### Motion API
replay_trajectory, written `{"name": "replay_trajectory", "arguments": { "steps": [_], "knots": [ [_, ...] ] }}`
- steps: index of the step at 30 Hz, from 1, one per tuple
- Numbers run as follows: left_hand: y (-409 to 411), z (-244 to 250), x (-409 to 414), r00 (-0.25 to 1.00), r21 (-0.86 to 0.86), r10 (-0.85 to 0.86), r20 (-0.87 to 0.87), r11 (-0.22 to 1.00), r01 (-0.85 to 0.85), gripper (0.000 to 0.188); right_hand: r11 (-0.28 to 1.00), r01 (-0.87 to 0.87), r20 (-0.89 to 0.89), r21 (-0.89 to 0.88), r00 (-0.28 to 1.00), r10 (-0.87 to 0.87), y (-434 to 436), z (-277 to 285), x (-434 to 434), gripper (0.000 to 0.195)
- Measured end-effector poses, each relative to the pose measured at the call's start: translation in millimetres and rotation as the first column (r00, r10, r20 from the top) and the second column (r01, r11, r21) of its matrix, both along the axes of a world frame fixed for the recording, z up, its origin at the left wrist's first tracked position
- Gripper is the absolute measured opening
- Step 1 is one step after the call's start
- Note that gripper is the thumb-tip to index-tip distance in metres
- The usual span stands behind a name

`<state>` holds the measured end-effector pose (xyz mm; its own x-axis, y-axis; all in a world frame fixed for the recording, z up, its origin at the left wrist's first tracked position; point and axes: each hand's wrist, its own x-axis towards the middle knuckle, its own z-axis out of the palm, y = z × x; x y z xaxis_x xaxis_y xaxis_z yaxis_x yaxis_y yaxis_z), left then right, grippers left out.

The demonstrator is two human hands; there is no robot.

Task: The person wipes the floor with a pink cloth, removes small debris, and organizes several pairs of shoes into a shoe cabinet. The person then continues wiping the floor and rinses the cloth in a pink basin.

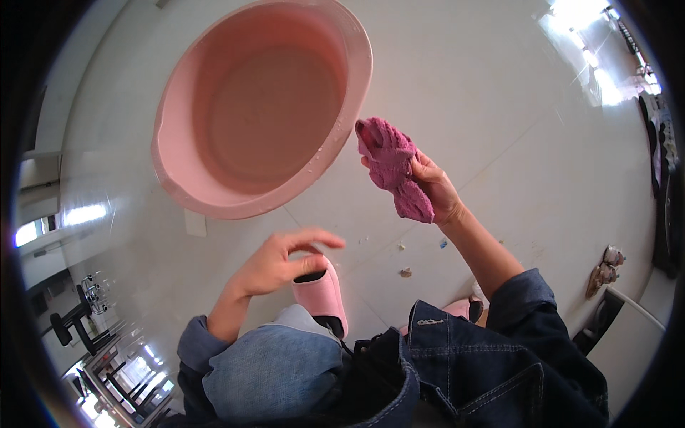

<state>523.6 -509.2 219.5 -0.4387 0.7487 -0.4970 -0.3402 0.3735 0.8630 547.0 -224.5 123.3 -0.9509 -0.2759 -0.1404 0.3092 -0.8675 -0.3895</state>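
A crumpled, magenta terry cloth (393, 160) is gripped in my right hand (440, 190), beside the lower right rim of a large pink plastic basin (166, 144). The basin has a smooth pale-pink wall and water drops along its rim; what looks like shallow water covers its bottom. My left hand (278, 262) is slightly blurred and holds nothing, its thumb and fingers apart. It hovers below the basin, above a pink slipper (321, 297) on my foot.
Small scraps of debris (405, 273) lie on the glossy tiled floor (514, 155) near my feet. A pair of sandals (604, 272) sits at the right. Dark-framed furniture (80, 321) stands at the lower left, and dark hanging fabric (666, 208) is at the right edge.
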Motion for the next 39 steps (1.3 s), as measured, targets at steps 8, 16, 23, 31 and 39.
{"name": "replay_trajectory", "arguments": {
  "steps": [8,16,23,31,39],
  "knots": [
    [60,15,-37,0.887,0.123,0.444,-0.126,0.894,-0.430,0.039,0.993,0.072,-0.016,-0.090,0.997,-0.074,-9,42,-7,0.056],
    [100,14,-68,0.891,0.068,0.450,-0.056,0.892,-0.446,0.062,0.990,0.141,-0.044,-0.007,0.989,-0.141,7,69,-10,0.067],
    [165,29,-113,0.968,0.160,0.209,0.136,0.960,-0.229,0.040,0.967,0.153,-0.056,0.202,0.988,-0.144,44,112,-36,0.056],
    [283,66,-111,0.971,0.142,-0.139,0.196,0.983,0.113,0.035,0.851,0.277,0.024,0.446,0.947,-0.321,130,184,3,0.044],
    [388,104,21,0.777,0.388,-0.551,0.304,0.817,0.427,0.037,0.437,0.510,0.012,0.741,0.641,-0.768,148,242,165,0.040]
  ]
}}
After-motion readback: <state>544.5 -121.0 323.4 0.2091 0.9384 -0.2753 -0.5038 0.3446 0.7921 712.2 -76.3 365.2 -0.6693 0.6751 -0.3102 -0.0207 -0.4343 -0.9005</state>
